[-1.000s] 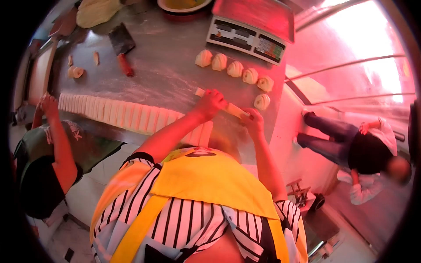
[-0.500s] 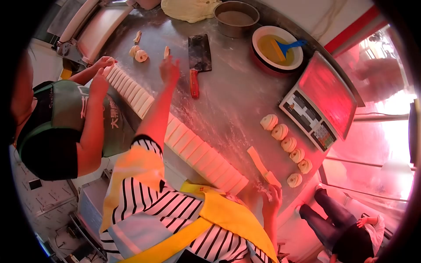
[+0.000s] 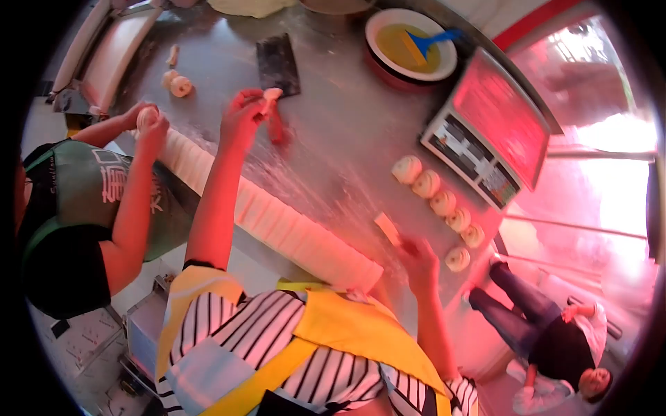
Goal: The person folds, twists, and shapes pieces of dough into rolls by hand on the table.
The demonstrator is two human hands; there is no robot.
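Note:
My left hand (image 3: 243,114) is raised over the metal table, its fingers closed on a small dough piece (image 3: 271,100) beside the cleaver (image 3: 278,66). Low at the right, my right hand (image 3: 418,260) touches the near end of a flat dough strip (image 3: 388,228); its fingers are partly blurred. A long row of cut dough strips (image 3: 291,232) runs diagonally along the table's front edge. Several coiled dough rolls (image 3: 425,184) stand in a line right of my right hand's strip, with one roll (image 3: 457,259) a little apart.
A co-worker's hands (image 3: 149,128) hold dough at the left. Small dough pieces (image 3: 181,87) lie beyond. A scale (image 3: 479,145) and a bowl (image 3: 409,48) of yellow liquid with a blue brush (image 3: 437,36) stand at the back right. Another person (image 3: 555,340) is at the lower right.
My left hand has picked up the small dough piece near the cleaver. My right hand has moved up along the strip. The view has shifted, and the co-worker's hands now hold a dough roll.

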